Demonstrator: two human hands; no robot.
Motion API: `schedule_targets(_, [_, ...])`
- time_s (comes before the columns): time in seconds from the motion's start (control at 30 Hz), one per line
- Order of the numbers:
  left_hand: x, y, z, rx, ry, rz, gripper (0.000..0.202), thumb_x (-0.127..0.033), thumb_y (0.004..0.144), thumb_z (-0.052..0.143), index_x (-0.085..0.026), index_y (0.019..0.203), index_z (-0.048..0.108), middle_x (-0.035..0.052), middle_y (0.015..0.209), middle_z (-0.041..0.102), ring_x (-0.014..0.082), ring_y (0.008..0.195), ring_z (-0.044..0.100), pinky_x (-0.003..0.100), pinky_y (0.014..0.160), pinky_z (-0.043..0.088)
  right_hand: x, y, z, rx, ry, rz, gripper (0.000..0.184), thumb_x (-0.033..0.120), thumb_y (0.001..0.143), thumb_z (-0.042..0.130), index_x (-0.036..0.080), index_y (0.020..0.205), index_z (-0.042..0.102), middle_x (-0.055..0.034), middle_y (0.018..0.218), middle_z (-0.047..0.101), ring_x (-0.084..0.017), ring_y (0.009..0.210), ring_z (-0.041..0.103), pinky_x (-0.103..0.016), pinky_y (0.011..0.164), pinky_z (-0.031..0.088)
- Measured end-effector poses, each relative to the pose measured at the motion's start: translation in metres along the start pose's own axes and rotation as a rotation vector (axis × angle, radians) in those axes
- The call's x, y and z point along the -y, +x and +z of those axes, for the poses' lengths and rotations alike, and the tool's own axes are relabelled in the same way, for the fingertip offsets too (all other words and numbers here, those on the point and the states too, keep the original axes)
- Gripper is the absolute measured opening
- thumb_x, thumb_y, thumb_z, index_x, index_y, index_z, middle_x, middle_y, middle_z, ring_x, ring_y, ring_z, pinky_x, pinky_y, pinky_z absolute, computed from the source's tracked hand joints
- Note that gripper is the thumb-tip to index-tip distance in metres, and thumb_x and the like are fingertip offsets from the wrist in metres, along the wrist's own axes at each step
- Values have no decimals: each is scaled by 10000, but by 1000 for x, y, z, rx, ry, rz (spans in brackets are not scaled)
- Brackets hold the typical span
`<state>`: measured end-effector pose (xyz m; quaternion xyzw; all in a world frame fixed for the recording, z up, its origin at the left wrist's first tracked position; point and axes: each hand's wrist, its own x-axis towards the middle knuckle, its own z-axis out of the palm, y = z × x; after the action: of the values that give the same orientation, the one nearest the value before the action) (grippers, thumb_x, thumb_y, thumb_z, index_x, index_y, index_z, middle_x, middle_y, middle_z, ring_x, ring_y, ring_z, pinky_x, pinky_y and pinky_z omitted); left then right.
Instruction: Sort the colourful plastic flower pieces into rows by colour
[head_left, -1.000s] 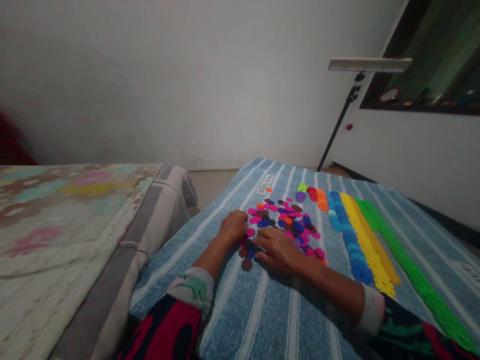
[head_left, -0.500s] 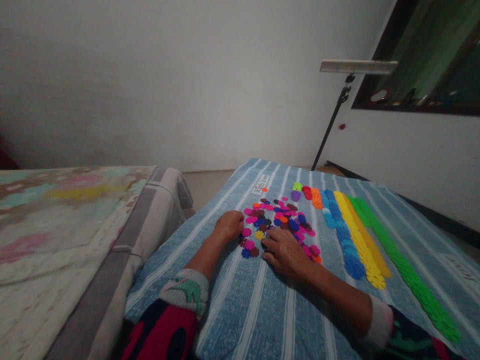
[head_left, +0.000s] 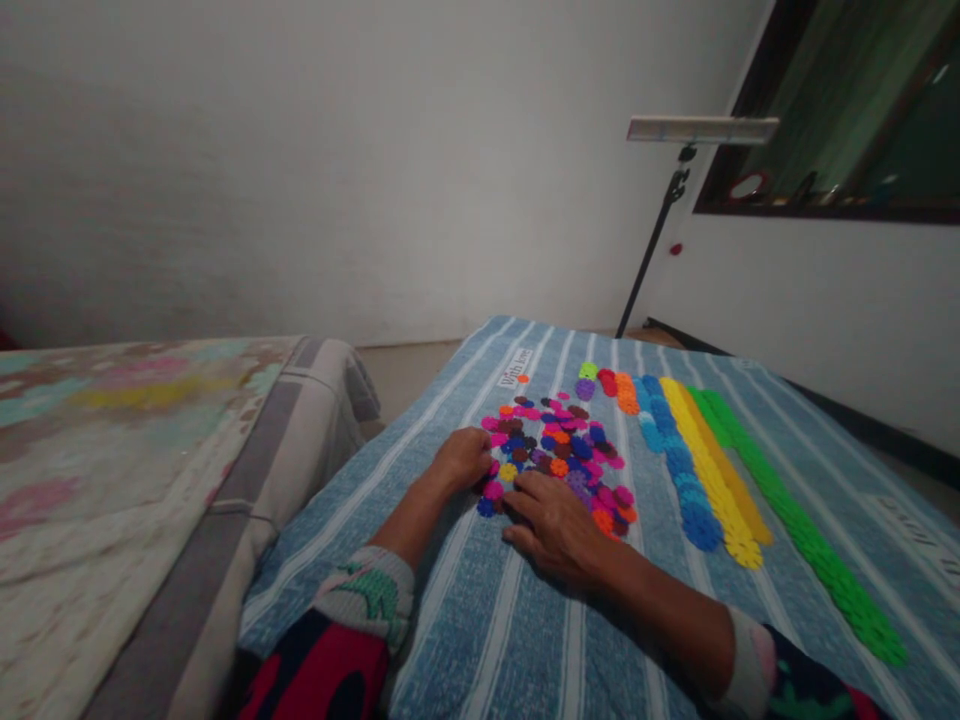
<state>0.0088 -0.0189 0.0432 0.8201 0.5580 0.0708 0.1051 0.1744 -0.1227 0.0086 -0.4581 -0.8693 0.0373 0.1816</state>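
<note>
A mixed pile of snowflake-shaped plastic discs (head_left: 581, 449), in pink, blue, brown, orange, purple and black, lies on the blue striped cloth (head_left: 442, 640). At the pile's left edge my left hand (head_left: 463, 462) rests with its fingers curled in; what they hold, if anything, is hidden. My right hand (head_left: 553, 520) lies palm down over the near side of the pile, its fingers apart and their tips by a yellow disc (head_left: 508, 472). Close to those fingertips are pink discs and a blue disc (head_left: 486, 508).
Right of the pile run overlapping rows of discs: a blue row (head_left: 681, 460), a yellow row (head_left: 709, 465) and a green row (head_left: 817, 540). Short orange (head_left: 627, 394), red and purple groups sit farther back. Another covered surface (head_left: 150, 480) stands left, across a gap.
My right hand has shifted left and toward me, baring orange and purple discs. My left hand stays at the pile's left edge. The whole view has shifted slightly.
</note>
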Motion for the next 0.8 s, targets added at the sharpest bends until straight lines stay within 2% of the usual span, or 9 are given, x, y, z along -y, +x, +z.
schedule_targets(0.07, [-2,0,0,-3,-36,15,123,-146,736,578,-158,697,694,56,768,709,166,734,609,254,662,399,-7,-2,-3,-47,-29,77,167,323,899,587,203,1010,622,-76,1046,581,-228,986,498,-355,849,387])
schedule_targets(0.13, [-4,0,1,-9,-95,7,110,-137,722,592,-157,692,696,38,733,694,151,704,592,245,656,397,-15,-3,-4,-84,-81,216,211,359,902,586,191,1022,629,-108,1063,588,-257,996,501,-388,864,391])
schedule_targets(0.2, [-4,1,2,-9,-163,-2,104,-127,707,598,-154,691,698,21,694,675,139,673,578,236,639,397,-18,-4,-2,-85,-104,285,254,397,905,580,186,1037,631,-123,1079,587,-267,998,506,-404,870,397])
schedule_targets(0.37, [0,4,9,-2,-328,-7,101,-105,673,585,-133,665,682,-2,609,619,126,592,544,233,581,395,-3,-6,6,-54,-36,96,223,379,893,606,195,1018,632,-88,1085,581,-237,1003,504,-365,861,401])
schedule_targets(0.47, [4,5,13,10,-442,-29,98,-102,665,572,-126,662,667,-11,570,589,115,546,524,225,544,396,-1,-7,3,-68,10,48,172,341,917,571,192,974,635,-71,1022,590,-212,946,520,-340,830,405])
schedule_targets(0.57, [7,6,16,23,-526,-69,86,-105,647,582,-125,675,662,-13,560,580,113,541,527,216,528,407,-19,-6,-7,-130,18,92,157,299,933,540,190,984,641,-82,1052,599,-213,987,530,-337,869,404])
schedule_targets(0.67, [8,6,16,33,-576,-102,81,-119,636,599,-123,690,659,-8,574,585,115,544,537,212,517,418,-49,0,-15,-160,-39,241,172,275,926,539,188,1035,641,-94,1082,611,-225,1040,532,-342,904,393])
schedule_targets(0.8, [8,7,16,40,-603,-111,68,-111,625,588,-131,677,627,-17,564,572,108,519,530,204,499,417,-73,13,-16,-81,-110,408,207,330,935,531,173,1004,647,-100,1033,628,-230,1021,546,-340,880,387])
